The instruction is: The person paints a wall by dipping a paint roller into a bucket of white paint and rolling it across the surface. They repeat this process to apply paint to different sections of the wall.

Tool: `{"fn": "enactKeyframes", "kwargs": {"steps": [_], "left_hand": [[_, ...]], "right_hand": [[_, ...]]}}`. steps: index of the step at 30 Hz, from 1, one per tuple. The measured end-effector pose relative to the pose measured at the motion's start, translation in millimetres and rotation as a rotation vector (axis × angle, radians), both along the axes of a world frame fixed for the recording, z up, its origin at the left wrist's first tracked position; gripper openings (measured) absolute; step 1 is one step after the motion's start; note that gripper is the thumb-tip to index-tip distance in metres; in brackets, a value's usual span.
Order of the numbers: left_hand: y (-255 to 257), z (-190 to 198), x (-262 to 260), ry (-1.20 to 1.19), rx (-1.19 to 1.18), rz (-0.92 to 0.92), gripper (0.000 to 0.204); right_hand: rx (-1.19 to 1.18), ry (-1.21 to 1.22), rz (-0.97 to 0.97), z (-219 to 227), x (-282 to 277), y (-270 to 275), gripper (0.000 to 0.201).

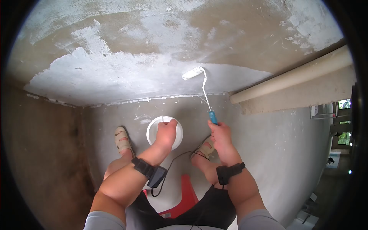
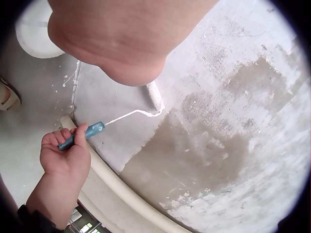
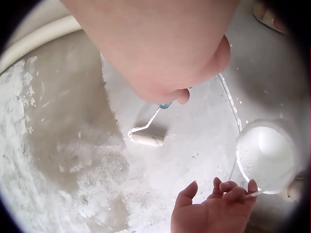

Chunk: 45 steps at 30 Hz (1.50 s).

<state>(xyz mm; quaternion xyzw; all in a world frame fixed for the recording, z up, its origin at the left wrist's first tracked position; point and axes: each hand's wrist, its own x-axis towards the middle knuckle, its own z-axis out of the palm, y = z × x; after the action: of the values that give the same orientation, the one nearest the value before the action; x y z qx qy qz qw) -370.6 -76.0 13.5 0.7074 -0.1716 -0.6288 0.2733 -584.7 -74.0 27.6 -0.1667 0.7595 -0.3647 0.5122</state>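
My right hand (image 1: 221,138) grips the blue handle (image 1: 212,117) of a paint roller, its thumb lying along it. The white-coated roller sleeve (image 1: 193,73) lies against the wall (image 1: 126,80) low down, on a freshly whitened stretch. A bent wire frame, smeared white, joins sleeve and handle. In the head view my left hand (image 1: 166,133) overlaps a round white bucket (image 1: 150,135). The right wrist view shows that hand's fingers curled around the bucket's thin bail handle (image 3: 256,193). White paint coats the bucket's inside.
A cream pipe (image 1: 291,76) runs along the wall's right side. Sandaled feet (image 1: 122,140) stand either side of the bucket on the grey floor, and a red stool (image 1: 187,193) is beneath the person. A cable (image 1: 178,156) hangs between the wrist straps.
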Motion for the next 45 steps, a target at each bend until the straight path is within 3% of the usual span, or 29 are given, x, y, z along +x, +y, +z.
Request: {"fn": "enactKeyframes", "kwargs": {"steps": [4, 6, 10, 13, 18, 22, 32, 38, 45], "left_hand": [[0, -2, 2, 0.002, -0.02, 0.021, 0.034], [0, -3, 8, 0.062, -0.006, -0.033, 0.056], [3, -4, 14, 0.062, -0.026, -0.069, 0.058], [5, 6, 16, 0.023, -0.043, -0.021, 0.042], [5, 29, 34, 0.09, 0.022, -0.105, 0.062], [6, 42, 48, 0.075, 0.001, -0.124, 0.061], [8, 38, 68, 0.081, -0.022, -0.102, 0.059], [3, 32, 75, 0.1, -0.031, -0.111, 0.057], [5, 31, 67, 0.072, -0.022, -0.106, 0.056]], "right_hand": [[0.028, -0.066, 0.009, -11, 0, 1, 0.033], [0.049, -0.104, 0.015, -13, 4, 1, 0.031], [0.109, -0.214, 0.029, -11, 16, 0, 0.027], [0.164, -0.286, 0.023, -5, 27, -1, 0.024], [0.255, -0.315, 0.007, -5, 44, -3, 0.026], [0.345, -0.343, -0.007, -10, 61, -2, 0.029], [0.311, -0.288, 0.123, -9, 74, 3, 0.033], [0.386, -0.481, 0.151, 1, 93, 7, 0.033], [0.25, -0.515, 0.107, 2, 93, 17, 0.032]]}}
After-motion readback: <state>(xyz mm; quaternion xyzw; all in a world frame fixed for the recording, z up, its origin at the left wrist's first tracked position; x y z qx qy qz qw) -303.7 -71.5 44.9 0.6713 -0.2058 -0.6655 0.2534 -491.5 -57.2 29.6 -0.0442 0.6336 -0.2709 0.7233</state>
